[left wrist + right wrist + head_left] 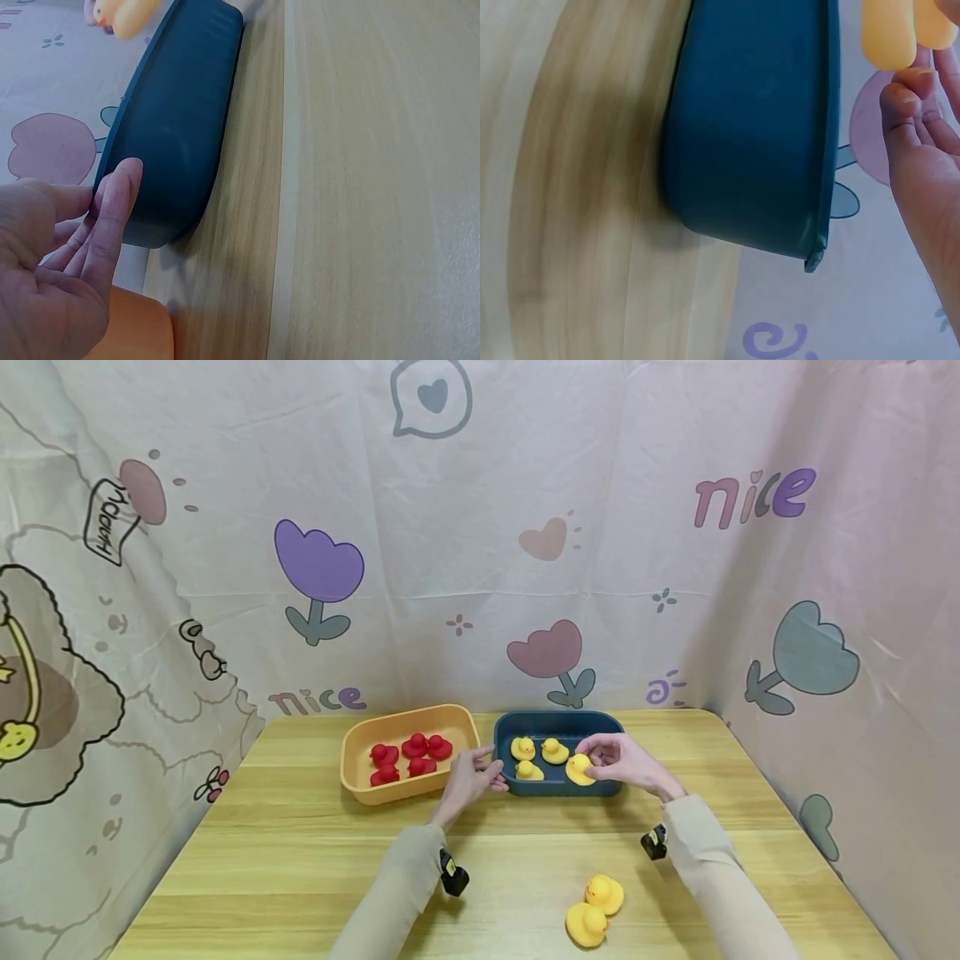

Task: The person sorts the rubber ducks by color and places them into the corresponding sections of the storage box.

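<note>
My right hand [622, 762] pinches a yellow rubber duck [580, 769] over the right front part of the dark blue bin [558, 788]. In the right wrist view the duck [888, 34] hangs above the rim at fingertip level. At the bin's left end my left hand [471, 781] grips the rim; the left wrist view has the thumb at the rim and the fingers [112, 217] along the outer wall. Inside the bin sit three more yellow ducks, one at the back left [522, 748], one in the middle [555, 752] and one at the front left [528, 771].
Left of the blue bin stands an orange bin [358, 792] holding several red rubber ducks [417, 745]. Two yellow ducks, one [604, 894] behind the other [586, 926], lie near the front of the wooden table [300, 860]. A printed curtain [450, 568] hangs behind and beside the table.
</note>
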Motion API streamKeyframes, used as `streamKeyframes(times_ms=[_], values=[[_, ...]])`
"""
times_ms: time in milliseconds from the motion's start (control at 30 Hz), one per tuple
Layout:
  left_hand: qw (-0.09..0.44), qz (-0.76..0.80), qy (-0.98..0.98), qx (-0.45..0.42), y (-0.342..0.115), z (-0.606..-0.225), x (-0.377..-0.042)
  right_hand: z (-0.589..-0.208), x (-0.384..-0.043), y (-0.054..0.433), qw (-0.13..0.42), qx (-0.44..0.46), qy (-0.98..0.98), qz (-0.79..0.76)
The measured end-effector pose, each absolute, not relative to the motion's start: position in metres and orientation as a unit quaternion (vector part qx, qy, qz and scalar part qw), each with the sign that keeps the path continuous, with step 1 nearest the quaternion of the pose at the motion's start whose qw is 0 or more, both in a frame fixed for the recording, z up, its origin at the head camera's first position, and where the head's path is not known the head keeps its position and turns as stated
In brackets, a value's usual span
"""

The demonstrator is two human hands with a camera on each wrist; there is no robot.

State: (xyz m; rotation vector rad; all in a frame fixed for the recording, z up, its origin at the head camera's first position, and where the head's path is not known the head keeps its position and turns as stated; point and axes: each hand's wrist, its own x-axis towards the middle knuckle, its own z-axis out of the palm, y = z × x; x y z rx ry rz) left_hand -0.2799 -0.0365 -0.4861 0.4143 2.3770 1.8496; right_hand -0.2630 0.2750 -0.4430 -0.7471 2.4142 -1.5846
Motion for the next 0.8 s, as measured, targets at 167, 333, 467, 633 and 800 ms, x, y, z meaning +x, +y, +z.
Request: streamKeyframes(times_ms=[167, 333, 467, 633, 800], values=[[0.052, 0.611, 0.779, 0.130, -0.036, -0.487, -0.280, -0.444, -0.271, 0.271, 0.069, -0.243, 0.810, -0.529], [0.053, 0.614, 0.777, 0.130, -0.036, -0.487, -0.280, -0.447, -0.277, 0.268, 0.061, -0.230, 0.815, -0.529], [0.050, 0.610, 0.780, 0.131, -0.035, -0.487, -0.281, -0.451, -0.282, 0.266, 0.062, -0.221, 0.822, -0.522], [0.047, 0.608, 0.781, 0.132, -0.036, -0.488, -0.281, -0.456, -0.289, 0.262, 0.061, -0.227, 0.833, -0.500], [0.049, 0.604, 0.784, 0.133, -0.036, -0.488, -0.281, -0.461, -0.294, 0.259, 0.069, -0.235, 0.841, -0.482]])
